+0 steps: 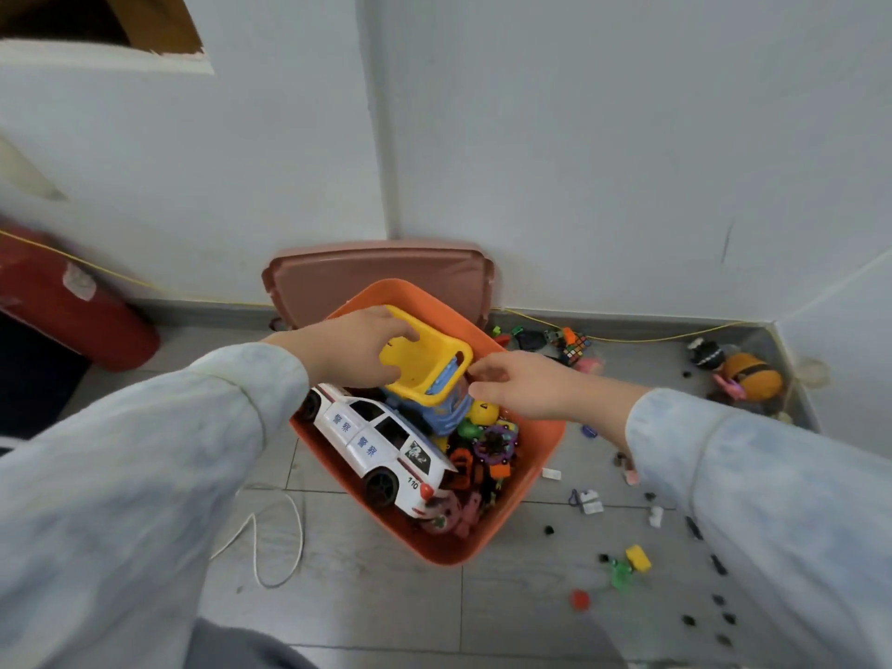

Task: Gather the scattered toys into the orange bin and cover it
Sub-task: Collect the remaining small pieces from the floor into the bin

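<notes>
Left hand (pixel 357 347) fingers wrapped on yellow plastic dump-truck bucket (pixel 427 366), blue cab under it, held over the rounded orange plastic bin (pixel 540 456) on grey floor. White police toy car (pixel 381 446) lies in bin below those fingers. Right hand (pixel 523 386) fingers loosely curled, touching bucket's right edge; grip unclear.

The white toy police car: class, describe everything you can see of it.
The white toy police car looks like glossy plastic, with black windows, black wheels, blue characters on its doors and "110" near one end. It lies tilted on top of other toys along the left inner wall of the orange bin, one end pointing toward the camera. The blue and yellow toy truck sits beside it. Neither hand touches it.
</notes>
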